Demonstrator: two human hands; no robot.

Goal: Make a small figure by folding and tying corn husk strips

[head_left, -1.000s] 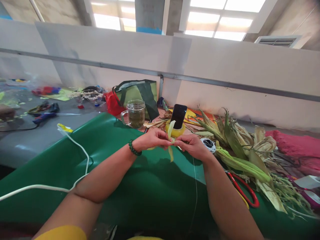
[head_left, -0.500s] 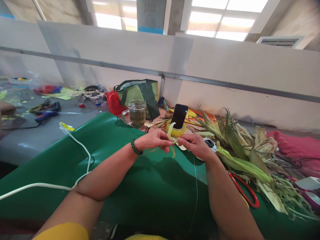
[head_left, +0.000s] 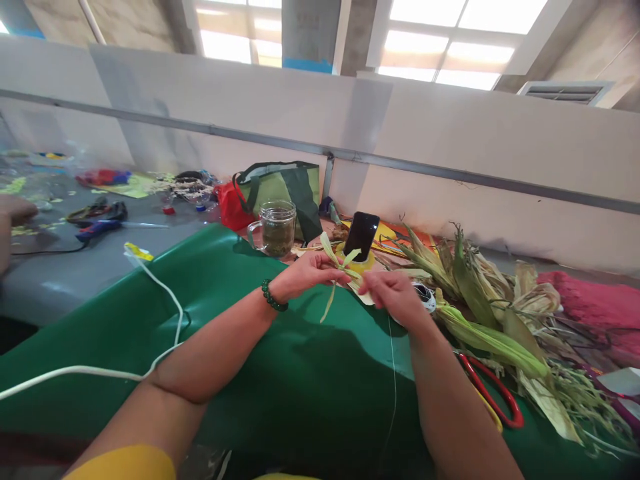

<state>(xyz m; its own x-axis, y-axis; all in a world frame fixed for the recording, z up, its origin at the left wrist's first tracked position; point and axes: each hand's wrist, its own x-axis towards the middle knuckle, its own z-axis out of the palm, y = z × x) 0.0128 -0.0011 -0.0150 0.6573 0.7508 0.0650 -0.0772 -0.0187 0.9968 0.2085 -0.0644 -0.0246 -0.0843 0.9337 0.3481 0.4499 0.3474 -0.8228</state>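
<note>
My left hand (head_left: 311, 275), with a green bead bracelet (head_left: 273, 295) at the wrist, pinches thin pale-green corn husk strips (head_left: 329, 249). Their ends stick out several ways, and one hangs below the fingers. My right hand (head_left: 393, 293) is just to the right, fingers closed and somewhat blurred; whatever is in its pinch, if anything, I cannot make out. Under that hand a white thread (head_left: 393, 360) runs down over the green sheet (head_left: 300, 380). Behind the hands a phone (head_left: 361, 236) leans upright in a yellow tape roll (head_left: 367, 261).
Dried and green corn husks (head_left: 493, 333) are heaped at right, beside red-handled scissors (head_left: 495, 393). A glass mug (head_left: 278, 235) of liquid stands before a green bag (head_left: 305, 190). A white cable (head_left: 170, 290) crosses the sheet at left. Another person's hand (head_left: 17, 210) shows at far left.
My hands have drawn slightly apart, the right one moving right and off the strips' middle. The husk ends now spread out more, one dangling lower. The view has shifted slightly.
</note>
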